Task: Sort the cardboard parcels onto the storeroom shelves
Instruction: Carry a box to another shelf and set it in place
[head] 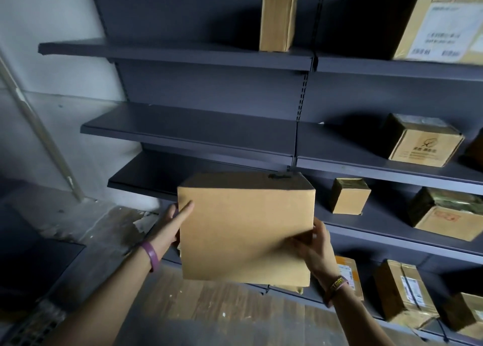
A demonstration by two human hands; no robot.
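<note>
A plain brown cardboard parcel [245, 228] is held up in front of the dark grey shelving, level with the third shelf [141, 183] of the left bay. My left hand [173, 224] grips its left side, thumb on the near face and fingers hidden behind. My right hand [313, 249] grips the lower right edge, thumb on the near face. The parcel hides part of the shelves behind it.
The left bay's upper shelf [183, 54] carries one upright parcel [278, 18]; its middle shelf [188, 133] is bare. The right bay holds several parcels, among them a printed box [423, 143] and a small one [350, 199]. A pale wall and slanted pipe [39, 126] stand left.
</note>
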